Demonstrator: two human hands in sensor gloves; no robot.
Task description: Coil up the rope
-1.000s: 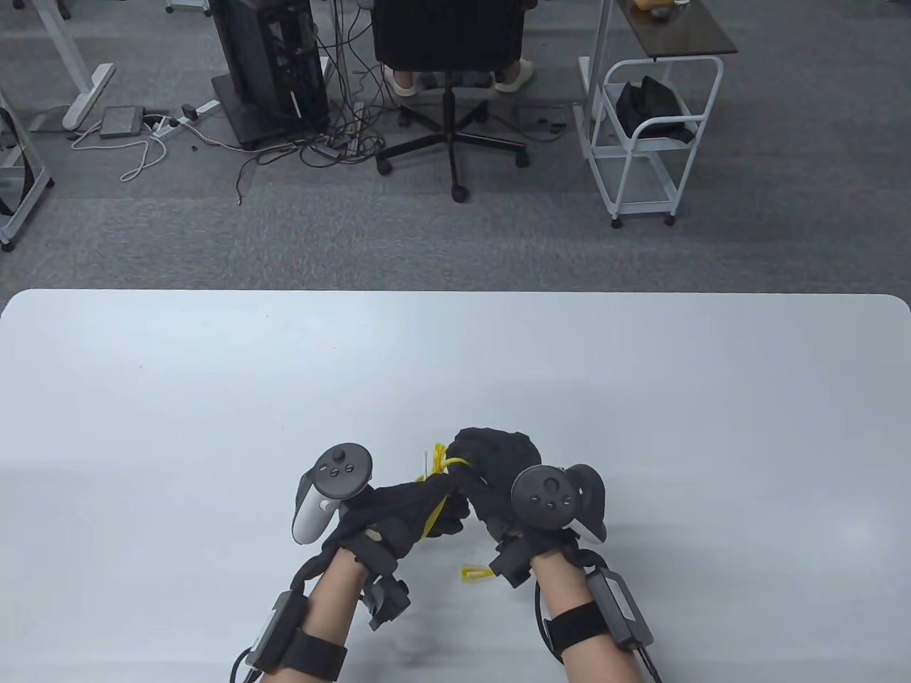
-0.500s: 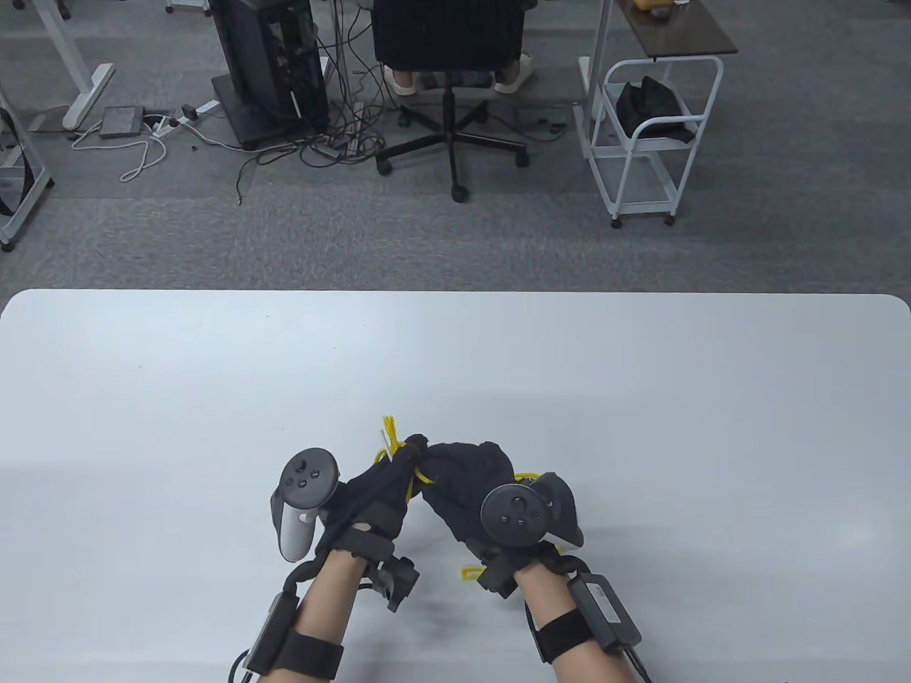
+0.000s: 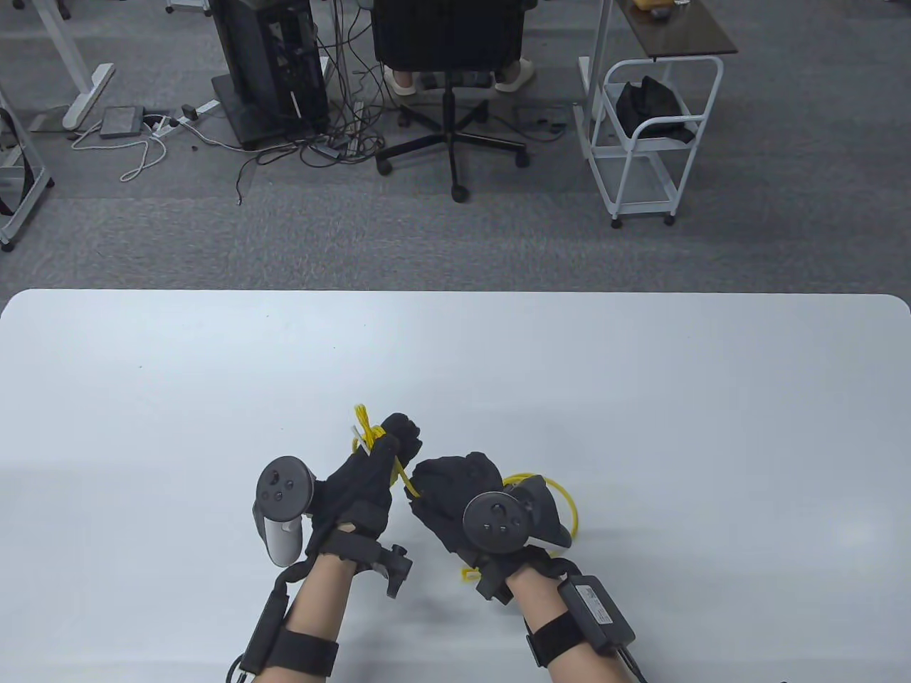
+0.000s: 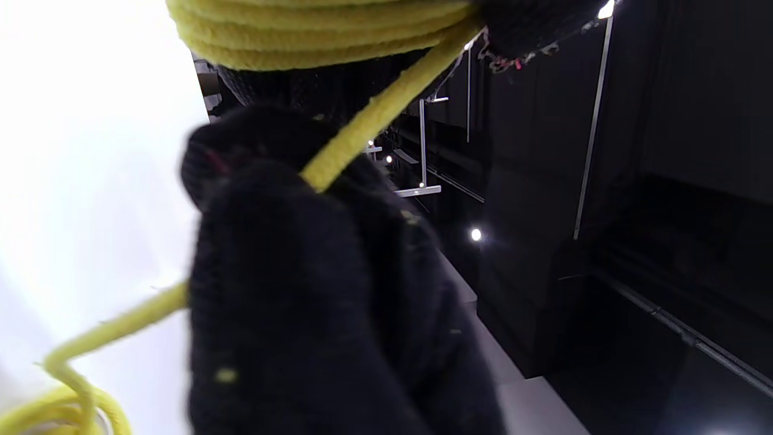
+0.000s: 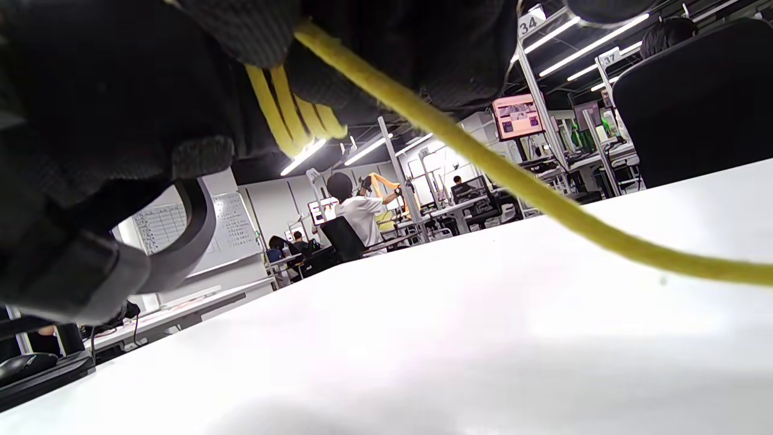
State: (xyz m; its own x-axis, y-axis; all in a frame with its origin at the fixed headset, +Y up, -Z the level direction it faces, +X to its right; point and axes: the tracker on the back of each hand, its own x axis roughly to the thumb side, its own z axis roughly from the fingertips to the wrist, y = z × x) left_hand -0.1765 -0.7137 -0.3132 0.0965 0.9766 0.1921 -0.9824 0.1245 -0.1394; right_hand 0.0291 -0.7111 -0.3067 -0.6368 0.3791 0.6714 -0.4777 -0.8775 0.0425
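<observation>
Hands meet low over the white table, near its front edge. Nearest us, our right hand pinches a single strand of the yellow rope, its fingers closed on it; behind the wrist, slack arcs down to the tabletop. Just beyond and to the left, our left hand is clenched around several stacked turns of the rope, whose frayed end pokes out above the knuckles. Farther off we see an office chair and a white cart.
</observation>
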